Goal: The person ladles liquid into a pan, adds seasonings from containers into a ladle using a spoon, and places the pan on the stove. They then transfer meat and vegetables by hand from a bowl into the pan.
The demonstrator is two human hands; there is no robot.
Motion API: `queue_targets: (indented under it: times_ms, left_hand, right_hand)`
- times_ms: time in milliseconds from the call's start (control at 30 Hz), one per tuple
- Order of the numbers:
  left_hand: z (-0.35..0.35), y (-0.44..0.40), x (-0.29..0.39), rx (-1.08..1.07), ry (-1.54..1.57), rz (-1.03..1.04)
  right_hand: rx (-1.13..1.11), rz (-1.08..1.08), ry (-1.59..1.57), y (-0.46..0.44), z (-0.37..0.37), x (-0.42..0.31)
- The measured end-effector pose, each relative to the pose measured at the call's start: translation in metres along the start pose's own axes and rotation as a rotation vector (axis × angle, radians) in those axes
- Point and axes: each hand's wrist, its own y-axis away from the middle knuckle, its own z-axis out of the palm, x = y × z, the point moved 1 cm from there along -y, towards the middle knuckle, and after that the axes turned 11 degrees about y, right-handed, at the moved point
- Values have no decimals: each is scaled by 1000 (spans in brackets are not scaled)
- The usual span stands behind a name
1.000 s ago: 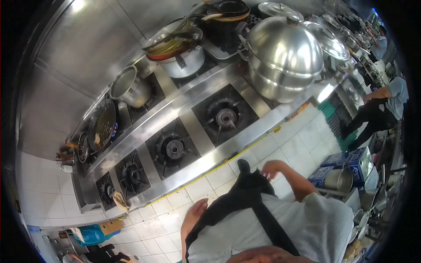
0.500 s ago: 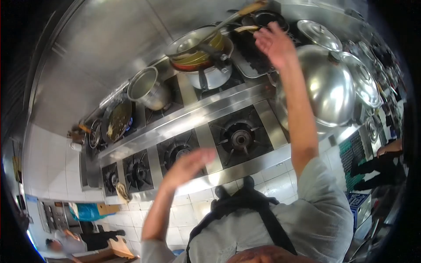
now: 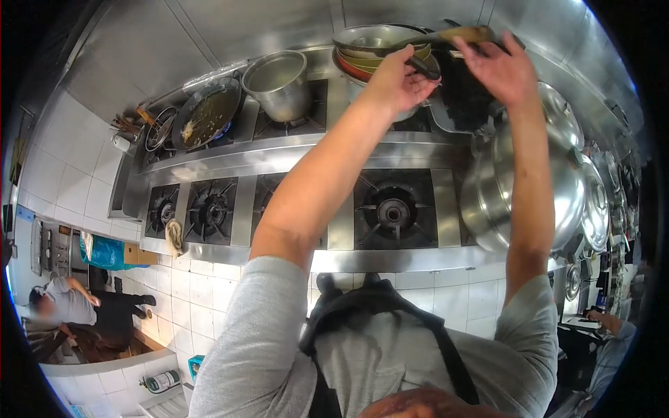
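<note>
My left hand is at the stack of pans, its fingers curled loosely around a black pan handle. The stack holds a metal pan on top, with yellowish and reddish pans below, all resting in a pot partly hidden by my forearm. My right hand is raised to the right of the stack, fingers spread and holding nothing. Just above its fingertips a wooden handle sticks out from the top of the stack; whether they touch it I cannot tell.
A steel pot and a dark wok with oil stand on the back burners. Front burners lie below my arms. A large domed steel vessel is at right. A person sits at far left; another is at right.
My left hand has moved up from over the front burners to the pan handle. My right hand stays raised, now by the wooden handle. The view has shifted, bringing the stack further right.
</note>
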Motion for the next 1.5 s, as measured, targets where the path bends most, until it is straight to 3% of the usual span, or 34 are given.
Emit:
queue_targets:
  times_ms: [33, 67, 100, 167, 200, 233, 300, 333, 500, 567, 667, 733, 900, 967, 1033, 1100, 1167, 1500]
  left_hand:
    - [2, -12, 2, 43, 42, -24]
    - [7, -14, 5, 69, 7, -38]
    - [10, -19, 9, 61, 2, -47]
    - [15, -28, 13, 59, -15, -93]
    - [33, -8, 10, 177, 48, -83]
    - [37, -14, 7, 159, 37, -95]
    - [28, -37, 2, 181, -178, 130]
    - [18, -42, 2, 149, -260, 114]
    - [-19, -20, 11, 81, -410, 141]
    - [-25, -1, 19, 106, -440, 154]
    - [-26, 43, 36, 53, -548, 167]
    - [-32, 75, 41, -81, -564, 213]
    - [-54, 193, 24, 57, -602, 346]
    - [-84, 247, 20, 95, -661, 308]
    - [-124, 296, 11, 16, -588, 265]
    - [-156, 348, -4, 91, -563, 258]
    - [-189, 400, -19, 166, -607, 254]
    - [-304, 636, -130, 474, -500, 288]
  right_hand:
    - [79, 114, -44, -4, 9, 5]
    - [24, 309, -186, -13, 11, 4]
    - [137, 283, -140, -11, 35, 16]
    - [150, 313, -87, -34, 39, 27]
    - [-16, 338, -68, -61, 18, 31]
    - [-183, 362, -43, -80, 2, 29]
    - [-42, 353, 142, -46, 46, 30]
    - [-7, 373, 261, -36, 59, 27]
    - [-93, 233, 591, 28, 68, 9]
    - [-169, 63, 861, 51, 68, 7]
    - [-130, -19, 979, 89, 77, 7]
    - [-175, -78, 1073, 106, 76, 8]
    - [-327, -67, 947, 145, 54, 27]
    - [-320, -173, 883, 164, 44, 56]
    - [-238, -111, 799, 184, 45, 87]
    - [-205, 184, 664, 203, 30, 118]
    - [-175, 340, 664, 234, 29, 161]
    - [-531, 736, 83, 349, 115, 338]
